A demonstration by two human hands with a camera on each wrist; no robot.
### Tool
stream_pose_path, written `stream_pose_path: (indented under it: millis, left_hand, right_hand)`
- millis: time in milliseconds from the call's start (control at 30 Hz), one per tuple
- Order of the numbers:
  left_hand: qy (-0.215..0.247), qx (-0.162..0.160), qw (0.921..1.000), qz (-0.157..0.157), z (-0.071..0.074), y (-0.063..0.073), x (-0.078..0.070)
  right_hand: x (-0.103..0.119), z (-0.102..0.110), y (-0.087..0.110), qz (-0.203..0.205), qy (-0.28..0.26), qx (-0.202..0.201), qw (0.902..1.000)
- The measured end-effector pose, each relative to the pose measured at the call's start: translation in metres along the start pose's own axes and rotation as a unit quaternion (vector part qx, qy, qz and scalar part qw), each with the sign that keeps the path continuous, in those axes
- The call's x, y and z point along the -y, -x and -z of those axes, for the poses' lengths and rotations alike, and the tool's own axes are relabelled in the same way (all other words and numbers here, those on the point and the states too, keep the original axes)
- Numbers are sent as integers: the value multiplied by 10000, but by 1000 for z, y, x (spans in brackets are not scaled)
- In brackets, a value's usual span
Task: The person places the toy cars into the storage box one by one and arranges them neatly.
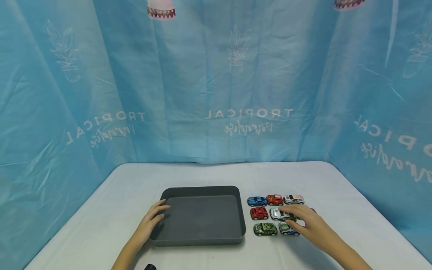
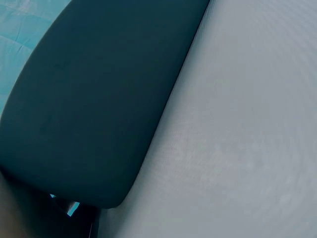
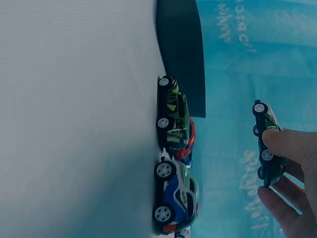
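Observation:
My right hand [image 1: 310, 223] pinches a small silver-and-dark toy car [image 1: 282, 215] between thumb and fingertips. In the right wrist view this toy car [image 3: 266, 146] is raised, its wheels facing the left of the picture. Below it in the head view are a green camouflage car [image 1: 265, 229] and a blue-and-white car [image 1: 288, 228], with a red car [image 1: 259, 213] to its left. My left hand [image 1: 147, 224] rests at the left rim of a dark grey tray [image 1: 199, 242], fingers stretched over the edge. The left wrist view shows the tray's outer wall [image 2: 99, 109].
Behind the held car stand a blue car [image 1: 257, 201], a red car [image 1: 275, 200] and a white car [image 1: 293, 199]. A white cloth covers the table [image 1: 270, 174]. Blue printed curtains [image 1: 249, 90] surround the back and sides. A small black object [image 1: 150, 266] shows at the bottom edge.

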State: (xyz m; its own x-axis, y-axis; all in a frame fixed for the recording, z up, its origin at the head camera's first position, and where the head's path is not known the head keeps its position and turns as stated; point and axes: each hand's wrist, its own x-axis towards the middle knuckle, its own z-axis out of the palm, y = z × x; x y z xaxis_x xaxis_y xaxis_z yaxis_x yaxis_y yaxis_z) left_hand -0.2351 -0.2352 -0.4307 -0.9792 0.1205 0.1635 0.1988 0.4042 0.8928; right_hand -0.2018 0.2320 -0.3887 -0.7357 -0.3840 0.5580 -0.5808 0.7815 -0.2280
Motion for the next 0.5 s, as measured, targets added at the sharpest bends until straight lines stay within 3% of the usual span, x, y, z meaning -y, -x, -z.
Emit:
stream_pose_path:
  millis: [400, 500]
  left_hand:
    - [-16, 3, 10000, -27, 0, 0, -2]
    - [-8, -5, 10000, -52, 0, 1, -2]
  right_hand:
    - [8, -5, -15, 614, -188, -183, 9978]
    - [9, -7, -16, 591, -156, -152, 9980]
